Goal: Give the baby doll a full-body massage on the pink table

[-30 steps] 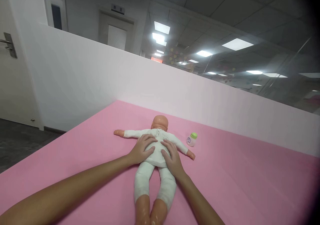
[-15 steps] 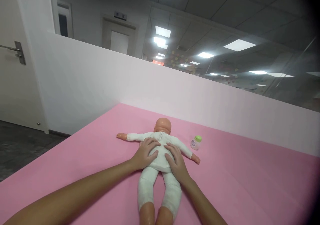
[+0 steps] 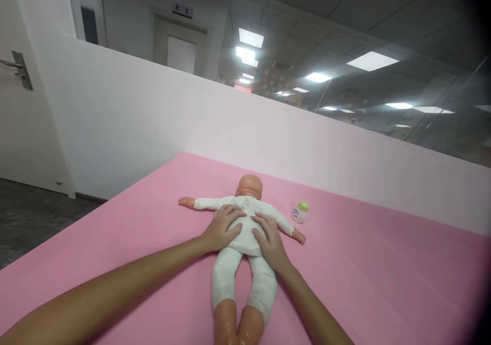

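Fingers [image 3: 233, 213] of the left hand [image 3: 220, 231] and right hand [image 3: 271, 243] lie spread and flat on the doll [image 3: 243, 243], pressing its white cloth trunk from either side, neither closed round it. It lies lengthwise mid-surface [image 3: 364, 273], head far, legs near. The stuffed body looks soft and light, the limbs hard plastic; the trunk seems the surest hold. A small bottle [image 3: 299, 212] stands just right of its arm

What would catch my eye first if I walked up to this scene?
A baby doll in white clothes lies stretched out on a pink mat, arms spread. The left hand and right hand rest flat on its torso. A small green-capped bottle stands just beside the doll's arm.
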`<state>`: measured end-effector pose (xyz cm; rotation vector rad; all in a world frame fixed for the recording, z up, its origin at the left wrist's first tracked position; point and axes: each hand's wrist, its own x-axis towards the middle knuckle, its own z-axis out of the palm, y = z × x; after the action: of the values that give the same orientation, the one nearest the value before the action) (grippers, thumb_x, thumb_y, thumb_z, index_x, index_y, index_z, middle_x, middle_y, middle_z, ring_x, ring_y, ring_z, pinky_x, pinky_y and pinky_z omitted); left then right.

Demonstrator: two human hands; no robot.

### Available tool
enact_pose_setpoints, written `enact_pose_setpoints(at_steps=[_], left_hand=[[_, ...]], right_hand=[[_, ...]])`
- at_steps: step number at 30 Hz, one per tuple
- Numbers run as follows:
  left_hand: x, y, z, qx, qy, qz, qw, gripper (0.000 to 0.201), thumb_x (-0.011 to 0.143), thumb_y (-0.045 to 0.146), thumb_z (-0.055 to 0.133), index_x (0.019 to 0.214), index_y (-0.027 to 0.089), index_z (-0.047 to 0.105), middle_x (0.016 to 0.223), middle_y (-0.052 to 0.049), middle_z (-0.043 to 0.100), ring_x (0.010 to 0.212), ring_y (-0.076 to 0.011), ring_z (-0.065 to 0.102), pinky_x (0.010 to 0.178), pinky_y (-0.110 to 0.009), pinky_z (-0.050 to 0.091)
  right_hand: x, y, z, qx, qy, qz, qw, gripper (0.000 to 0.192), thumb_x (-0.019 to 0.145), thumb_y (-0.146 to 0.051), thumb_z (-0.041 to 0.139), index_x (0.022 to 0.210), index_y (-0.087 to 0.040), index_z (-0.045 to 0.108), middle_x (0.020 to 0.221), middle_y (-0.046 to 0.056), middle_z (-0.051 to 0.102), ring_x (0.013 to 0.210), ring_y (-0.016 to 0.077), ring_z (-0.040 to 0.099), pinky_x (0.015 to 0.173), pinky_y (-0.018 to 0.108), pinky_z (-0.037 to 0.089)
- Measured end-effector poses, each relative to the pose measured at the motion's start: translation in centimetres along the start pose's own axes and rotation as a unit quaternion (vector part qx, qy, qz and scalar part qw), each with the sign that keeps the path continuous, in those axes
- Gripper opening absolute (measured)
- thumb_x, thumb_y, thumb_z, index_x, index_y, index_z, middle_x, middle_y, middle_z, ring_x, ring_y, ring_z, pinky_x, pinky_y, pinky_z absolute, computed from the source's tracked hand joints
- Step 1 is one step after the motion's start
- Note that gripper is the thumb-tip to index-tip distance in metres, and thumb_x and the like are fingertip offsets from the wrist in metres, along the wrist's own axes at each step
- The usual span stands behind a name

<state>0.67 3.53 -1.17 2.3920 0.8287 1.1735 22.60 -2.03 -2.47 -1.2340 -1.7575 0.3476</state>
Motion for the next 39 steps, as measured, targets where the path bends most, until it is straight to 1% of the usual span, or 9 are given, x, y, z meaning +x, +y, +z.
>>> enact_pose_setpoints(at_steps=[10, 18, 21, 25, 28, 30, 35, 37, 39], left_hand=[[-0.02, 0.11, -0.02, -0.005, -0.004, -0.003, 1.000, 0.032, 0.096, 0.031, 0.055, 0.127, 0.032, 0.065, 0.130, -0.004, 0.062, 0.125, -0.0269, 0.051, 0.112, -0.048, 0.039], [0.03, 0.11, -0.02, -0.005, -0.003, -0.001, 1.000, 0.032, 0.096, 0.030, 0.055, 0.126, 0.030, 0.064, 0.130, -0.005, 0.062, 0.125, -0.0271, 0.051, 0.112, -0.047, 0.038], [0.01, 0.08, 0.04, -0.011, -0.001, 0.000, 1.000, 0.027, 0.095, 0.028, 0.055, 0.121, 0.029, 0.063, 0.128, -0.004, 0.062, 0.124, -0.0265, 0.051, 0.112, -0.046, 0.037], [-0.02, 0.00, 0.14, -0.025, 0.012, -0.011, 1.000, 0.015, 0.093, 0.027, 0.057, 0.108, 0.025, 0.059, 0.121, -0.004, 0.063, 0.119, -0.0255, 0.053, 0.108, -0.045, 0.040], [-0.05, 0.01, 0.14, -0.028, 0.015, -0.016, 0.999, 0.015, 0.093, 0.027, 0.057, 0.107, 0.025, 0.057, 0.119, -0.004, 0.062, 0.117, -0.0253, 0.053, 0.107, -0.045, 0.041], [-0.06, 0.07, 0.10, -0.025, 0.011, -0.012, 1.000, 0.018, 0.093, 0.027, 0.056, 0.111, 0.026, 0.057, 0.120, -0.004, 0.062, 0.118, -0.0255, 0.053, 0.107, -0.045, 0.040], [-0.07, 0.14, 0.02, -0.013, 0.005, -0.012, 1.000, 0.024, 0.094, 0.027, 0.055, 0.118, 0.027, 0.059, 0.121, -0.004, 0.062, 0.119, -0.0263, 0.052, 0.108, -0.046, 0.040], [-0.06, 0.11, 0.04, -0.008, 0.005, -0.010, 1.000, 0.027, 0.094, 0.028, 0.055, 0.121, 0.028, 0.060, 0.122, -0.005, 0.061, 0.120, -0.0267, 0.052, 0.109, -0.047, 0.040], [-0.06, 0.08, 0.08, -0.002, 0.007, -0.007, 1.000, 0.029, 0.094, 0.028, 0.056, 0.123, 0.028, 0.061, 0.122, -0.005, 0.060, 0.120, -0.0268, 0.053, 0.108, -0.047, 0.041]], right_hand=[[0.04, -0.09, -0.02, 0.003, -0.006, 0.002, 1.000, 0.035, 0.100, -0.039, 0.053, 0.131, -0.030, 0.065, 0.146, 0.007, 0.054, 0.141, 0.0281, 0.044, 0.122, 0.053, 0.032], [0.03, -0.12, 0.03, 0.007, -0.005, -0.002, 1.000, 0.035, 0.100, -0.038, 0.053, 0.132, -0.030, 0.064, 0.144, 0.007, 0.054, 0.140, 0.0279, 0.044, 0.122, 0.052, 0.032], [0.09, -0.31, -0.04, 0.006, -0.005, 0.000, 1.000, 0.033, 0.099, -0.037, 0.054, 0.129, -0.030, 0.066, 0.137, 0.008, 0.056, 0.136, 0.0279, 0.047, 0.121, 0.050, 0.034], [0.16, -0.62, -0.13, 0.007, 0.007, -0.001, 1.000, 0.024, 0.097, -0.035, 0.056, 0.116, -0.027, 0.069, 0.119, 0.008, 0.059, 0.123, 0.0274, 0.054, 0.114, 0.049, 0.041], [0.13, -0.70, -0.11, 0.009, 0.012, -0.002, 1.000, 0.020, 0.097, -0.034, 0.057, 0.112, -0.026, 0.067, 0.115, 0.007, 0.059, 0.119, 0.0272, 0.055, 0.111, 0.050, 0.044], [0.07, -0.64, -0.04, 0.009, 0.015, -0.006, 1.000, 0.023, 0.097, -0.034, 0.057, 0.116, -0.027, 0.067, 0.120, 0.008, 0.059, 0.123, 0.0273, 0.054, 0.113, 0.050, 0.042], [-0.06, -0.26, 0.24, 0.017, 0.015, 0.000, 1.000, 0.039, 0.098, -0.036, 0.055, 0.136, -0.030, 0.061, 0.146, 0.008, 0.051, 0.140, 0.0294, 0.045, 0.120, 0.053, 0.036], [-0.08, -0.16, 0.30, 0.020, 0.011, 0.009, 1.000, 0.041, 0.098, -0.037, 0.055, 0.139, -0.031, 0.059, 0.150, 0.007, 0.049, 0.143, 0.0293, 0.042, 0.122, 0.054, 0.033], [-0.07, -0.14, 0.28, 0.020, 0.007, 0.015, 1.000, 0.040, 0.099, -0.037, 0.055, 0.138, -0.032, 0.060, 0.151, 0.007, 0.048, 0.144, 0.0291, 0.041, 0.123, 0.055, 0.032]])
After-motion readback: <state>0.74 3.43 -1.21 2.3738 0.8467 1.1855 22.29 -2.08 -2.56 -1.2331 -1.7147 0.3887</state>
